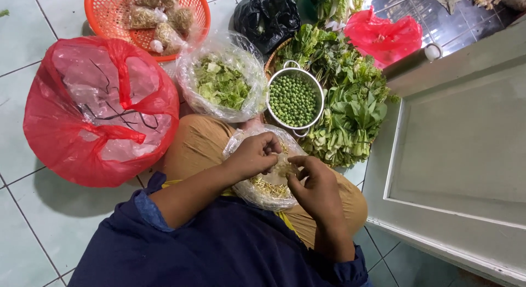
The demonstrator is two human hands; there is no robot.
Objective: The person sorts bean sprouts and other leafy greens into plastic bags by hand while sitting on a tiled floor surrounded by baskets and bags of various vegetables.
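A clear plastic bag (257, 191) of pale bean sprouts rests in my lap, on tan trousers. My left hand (255, 154) reaches into the bag's mouth, fingers curled around a small pinch of sprouts. My right hand (315, 188) is at the bag's right side, its fingertips pinching sprouts at the opening. Both hands nearly touch over the bag. Just beyond the bag stands a metal colander (294, 99) filled with green peas.
A clear bag of chopped greens (221, 81) sits ahead, a big red plastic bag (98, 111) to the left, an orange basket (104, 15) with packets behind. Leafy greens (350, 106), a black bag (267, 15) and a smaller red bag (383, 37) lie ahead right. A grey door (460, 155) is on the right.
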